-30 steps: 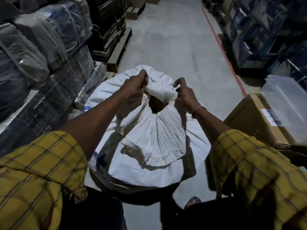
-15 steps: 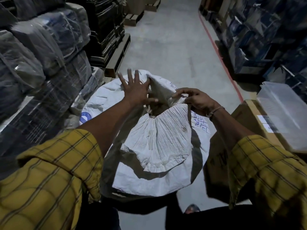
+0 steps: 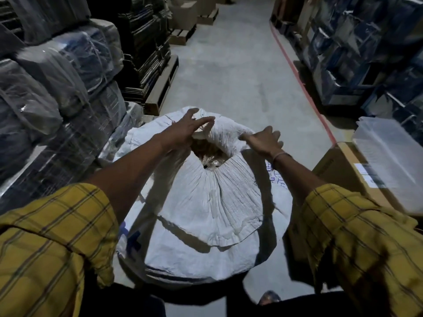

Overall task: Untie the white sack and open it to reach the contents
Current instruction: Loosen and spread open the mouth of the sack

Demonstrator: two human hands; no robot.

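The big white woven sack (image 3: 206,225) stands on the floor in front of me, its pleated neck loosened. Its mouth (image 3: 209,154) gapes open and shows brown contents under clear plastic. My left hand (image 3: 185,131) reaches over the far left rim of the mouth with fingers stretched out and apart, holding nothing that I can see. My right hand (image 3: 263,140) lies palm down on the right rim, fingers spread. A loose flap of the neck (image 3: 217,229) hangs down toward me.
Plastic-wrapped bales (image 3: 57,88) are stacked close on the left, with wooden pallets (image 3: 160,88) behind them. A cardboard box (image 3: 343,175) with a clear plastic tub (image 3: 389,161) on it stands at the right. A red floor line (image 3: 304,88) borders shelves of blue goods.
Both hands let go of the gathered neck, and the mouth widened. The left hand opened and shifted over the far rim; the right hand flattened onto the right rim.
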